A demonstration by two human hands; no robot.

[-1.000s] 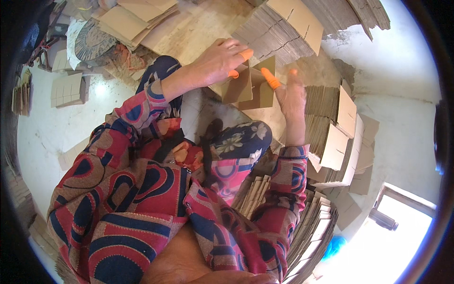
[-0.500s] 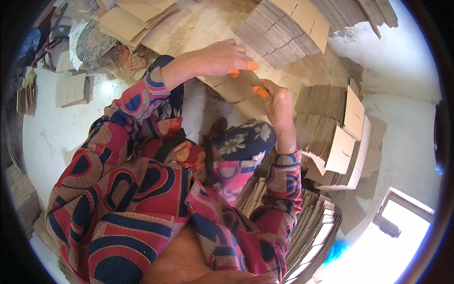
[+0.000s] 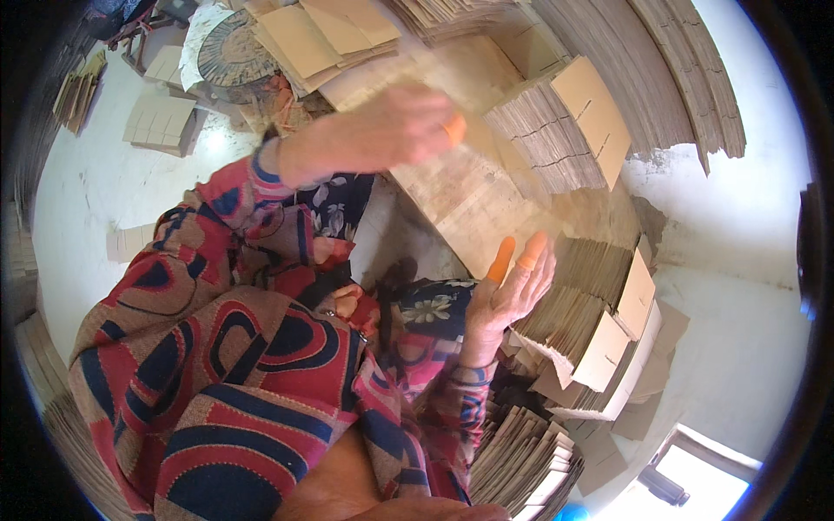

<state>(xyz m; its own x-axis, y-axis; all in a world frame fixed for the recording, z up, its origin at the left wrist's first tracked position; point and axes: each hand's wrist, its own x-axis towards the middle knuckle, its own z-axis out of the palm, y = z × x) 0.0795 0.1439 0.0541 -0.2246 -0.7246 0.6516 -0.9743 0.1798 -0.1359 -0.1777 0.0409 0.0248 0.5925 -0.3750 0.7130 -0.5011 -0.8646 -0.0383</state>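
My left hand is lifted above the near left edge of a pale wooden board. It is smeared by motion; an orange finger cover shows on one fingertip, and whether it holds anything cannot be made out. At the board's right side my right hand is raised with its fingers stretched out and nothing in it. Orange covers sit on its thumb and a finger. Just beyond that hand stand bundles of brown slotted cardboard pieces. Another tall stack of slotted cardboard rests on the board's far right part.
Flat cardboard sheets lie at the far left of the board, beside a round dark woven-looking thing. A small cardboard stack stands on the pale floor. More cardboard leans near my right elbow, and tall piles line the wall.
Half a second ago both hands held a brown cardboard piece between them over the board; now it is gone from there. The hands have parted, the right one opening. The view has shifted.
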